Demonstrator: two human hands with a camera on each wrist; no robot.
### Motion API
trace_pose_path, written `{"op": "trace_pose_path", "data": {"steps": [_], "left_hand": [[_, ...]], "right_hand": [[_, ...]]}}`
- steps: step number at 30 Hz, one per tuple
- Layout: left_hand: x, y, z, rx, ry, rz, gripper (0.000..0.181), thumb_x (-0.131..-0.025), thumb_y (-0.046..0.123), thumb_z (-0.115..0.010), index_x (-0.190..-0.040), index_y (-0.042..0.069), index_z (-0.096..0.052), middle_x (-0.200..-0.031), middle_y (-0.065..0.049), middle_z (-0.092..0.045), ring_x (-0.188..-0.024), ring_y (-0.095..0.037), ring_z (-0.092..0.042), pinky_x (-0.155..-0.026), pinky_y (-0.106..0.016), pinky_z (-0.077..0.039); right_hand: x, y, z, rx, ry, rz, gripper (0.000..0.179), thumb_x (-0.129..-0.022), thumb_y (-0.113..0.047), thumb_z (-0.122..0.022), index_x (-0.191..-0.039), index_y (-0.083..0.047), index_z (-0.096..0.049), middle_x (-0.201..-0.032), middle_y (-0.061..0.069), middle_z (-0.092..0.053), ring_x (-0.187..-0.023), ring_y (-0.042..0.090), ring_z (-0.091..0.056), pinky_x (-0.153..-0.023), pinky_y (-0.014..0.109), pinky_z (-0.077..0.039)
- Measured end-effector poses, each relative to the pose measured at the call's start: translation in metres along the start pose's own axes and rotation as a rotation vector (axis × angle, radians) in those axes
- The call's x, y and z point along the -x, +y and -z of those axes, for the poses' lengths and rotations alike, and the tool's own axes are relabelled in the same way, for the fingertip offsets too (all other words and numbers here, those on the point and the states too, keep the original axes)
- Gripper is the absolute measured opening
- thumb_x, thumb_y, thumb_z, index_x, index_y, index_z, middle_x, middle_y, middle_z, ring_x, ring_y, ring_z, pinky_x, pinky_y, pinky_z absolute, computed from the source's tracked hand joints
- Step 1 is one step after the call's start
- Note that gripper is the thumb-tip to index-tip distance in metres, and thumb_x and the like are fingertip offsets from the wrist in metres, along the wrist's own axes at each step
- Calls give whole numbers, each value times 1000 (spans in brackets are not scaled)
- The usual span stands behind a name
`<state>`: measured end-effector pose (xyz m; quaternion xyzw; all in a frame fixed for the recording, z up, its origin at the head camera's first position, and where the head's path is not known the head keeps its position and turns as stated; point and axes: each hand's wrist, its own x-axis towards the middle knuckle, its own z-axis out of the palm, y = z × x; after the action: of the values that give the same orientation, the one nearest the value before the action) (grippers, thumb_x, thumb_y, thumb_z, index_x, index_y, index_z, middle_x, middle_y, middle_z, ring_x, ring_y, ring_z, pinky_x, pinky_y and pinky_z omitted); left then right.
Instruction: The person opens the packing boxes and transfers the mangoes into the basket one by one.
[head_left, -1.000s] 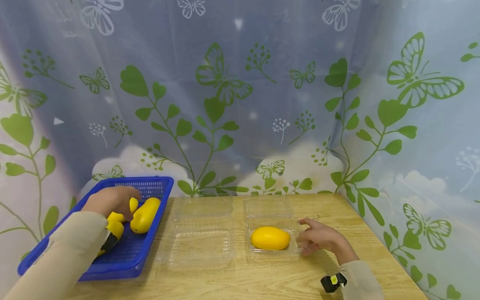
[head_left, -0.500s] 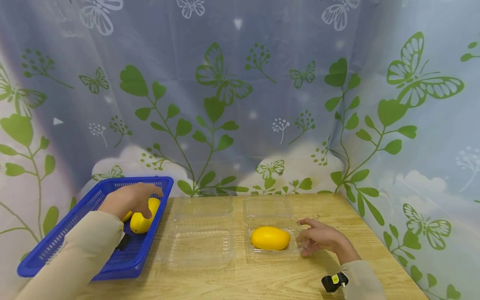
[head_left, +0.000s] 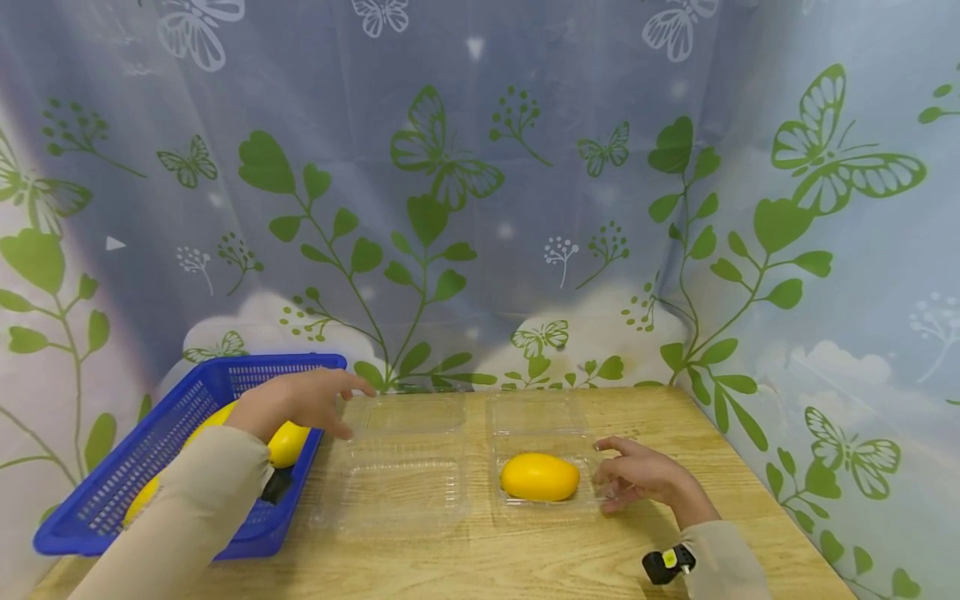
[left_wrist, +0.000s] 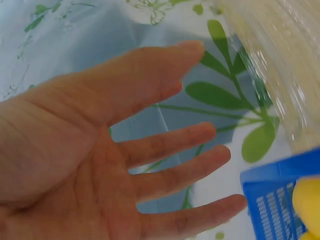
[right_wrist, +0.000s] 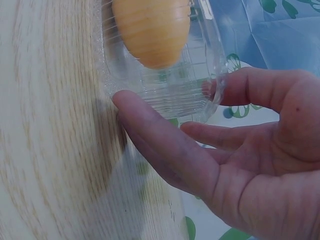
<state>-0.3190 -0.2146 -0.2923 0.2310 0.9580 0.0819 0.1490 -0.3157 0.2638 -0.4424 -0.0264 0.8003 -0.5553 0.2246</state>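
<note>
In the head view, my left hand hangs over the right rim of the blue plastic basket, fingers spread, holding nothing. Yellow mangoes lie in that basket, partly hidden by my left arm. The left wrist view shows the bare palm with the basket's corner at lower right. On the right, a mango lies lengthwise in a lidded-style clear plastic clamshell container that stands opened. My right hand holds that container's right end, thumb and index finger at its two corners.
A second opened clear clamshell container stands between the basket and the mango's container, with nothing in it. All stand on a wooden table. A curtain with butterflies and leaves hangs behind and at the sides.
My left hand has risen from among the mangoes and moved right, past the basket's right rim, with nothing in it. My right hand and its container have stayed put.
</note>
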Motion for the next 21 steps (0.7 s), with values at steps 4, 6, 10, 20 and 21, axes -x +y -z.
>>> {"op": "trace_pose_path", "data": {"steps": [4,6,10,20,21], "left_hand": [[-5,8,-3,43,-10,-38,60,-93,25,-77,-148,15,-55,-142,-26,-58,-125,-42,-62,-97,-55,-56],[-9,11,-5,60,-13,-51,59,-94,26,-76,-148,15,-55,-141,-26,-59,-122,-39,-64,-97,-54,-56],[-15,18,-6,88,-24,-65,58,-95,27,-75,-149,16,-55,-142,-24,-58,-125,-41,-63,-98,-54,-56],[-31,35,-12,116,16,-145,55,-96,26,-74,-147,18,-56,-142,-20,-60,-129,-42,-61,-102,-54,-54],[-33,38,-12,112,17,-151,55,-96,26,-74,-147,18,-56,-142,-20,-60,-129,-41,-61,-102,-54,-54]], "right_hand": [[0,0,0,-1,6,-2,74,-96,-9,-59,-158,6,-21,-102,20,-59,-62,15,-51,-75,40,-66],[0,0,0,2,8,-3,73,-97,-9,-58,-158,6,-21,-105,22,-60,-63,15,-52,-75,41,-66],[1,0,0,13,9,-4,73,-98,-9,-57,-158,7,-19,-120,30,-61,-66,17,-55,-75,42,-65],[2,-1,0,13,9,-2,70,-100,-9,-54,-158,8,-19,-127,32,-60,-73,20,-63,-76,42,-65],[2,-1,0,15,10,-1,69,-100,-9,-53,-158,8,-19,-126,32,-60,-74,21,-63,-76,42,-65]]}}
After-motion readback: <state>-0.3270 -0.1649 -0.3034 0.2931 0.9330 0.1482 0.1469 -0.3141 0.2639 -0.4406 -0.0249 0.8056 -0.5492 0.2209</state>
